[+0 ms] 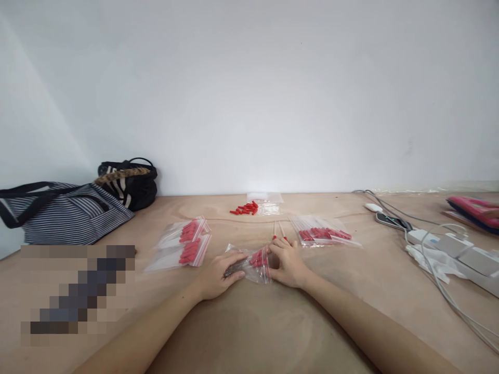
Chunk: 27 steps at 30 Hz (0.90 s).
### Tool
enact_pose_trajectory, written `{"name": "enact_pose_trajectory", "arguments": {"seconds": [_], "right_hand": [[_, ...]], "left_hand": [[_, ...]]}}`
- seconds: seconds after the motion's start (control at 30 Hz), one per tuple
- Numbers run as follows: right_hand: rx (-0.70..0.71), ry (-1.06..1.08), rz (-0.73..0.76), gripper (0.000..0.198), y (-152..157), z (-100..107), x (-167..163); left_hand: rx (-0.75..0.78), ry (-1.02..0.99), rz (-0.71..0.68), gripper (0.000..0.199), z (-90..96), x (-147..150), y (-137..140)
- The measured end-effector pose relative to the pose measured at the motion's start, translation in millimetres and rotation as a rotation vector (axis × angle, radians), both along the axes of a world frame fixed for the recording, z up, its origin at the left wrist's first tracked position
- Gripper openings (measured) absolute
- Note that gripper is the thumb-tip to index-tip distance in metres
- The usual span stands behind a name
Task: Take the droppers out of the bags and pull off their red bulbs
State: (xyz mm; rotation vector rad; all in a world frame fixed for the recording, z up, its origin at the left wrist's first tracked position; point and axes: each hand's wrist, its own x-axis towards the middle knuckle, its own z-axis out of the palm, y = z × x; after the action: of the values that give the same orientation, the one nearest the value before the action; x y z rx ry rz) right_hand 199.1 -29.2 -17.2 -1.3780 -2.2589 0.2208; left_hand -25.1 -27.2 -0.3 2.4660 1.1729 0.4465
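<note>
A clear zip bag (249,274) with small red tube-like pieces (259,257) inside lies on the table between my hands. My left hand (218,274) grips the bag's left end, thumb below and fingers above. At the zip edge, with its red line, my right hand (289,264) pinches the bag, its fingertips partly hiding it. Just beyond my right fingers lie two thin pale sticks (275,228) with red ends. Filled zip bags lie to the left (191,251) and to the right (323,235), showing similar red pieces.
Loose red pieces (245,209) lie near the wall beside a clear bag of thin white sticks (270,206). A striped bag (78,213) and a black bag (142,189) stand left. Cables, a power strip (473,254) and a pink case (473,210) lie right. A pixelated patch covers the lower left.
</note>
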Motion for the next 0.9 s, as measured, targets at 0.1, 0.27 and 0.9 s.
{"name": "enact_pose_trajectory", "arguments": {"seconds": [0.1,0.27,0.9], "right_hand": [[0.025,-0.019,0.021,0.036,-1.9,-0.3,-0.4],[0.018,-0.094,-0.019,0.027,-3.2,3.9,-2.4],[-0.091,0.072,-0.024,0.031,-3.3,3.5,-6.5]], "left_hand": [[0.003,-0.003,-0.007,0.039,-0.7,-0.5,1.3],[-0.011,-0.001,-0.009,0.038,-2.7,-1.4,2.7],[-0.005,0.010,-0.018,0.037,-3.1,0.5,3.8]]}}
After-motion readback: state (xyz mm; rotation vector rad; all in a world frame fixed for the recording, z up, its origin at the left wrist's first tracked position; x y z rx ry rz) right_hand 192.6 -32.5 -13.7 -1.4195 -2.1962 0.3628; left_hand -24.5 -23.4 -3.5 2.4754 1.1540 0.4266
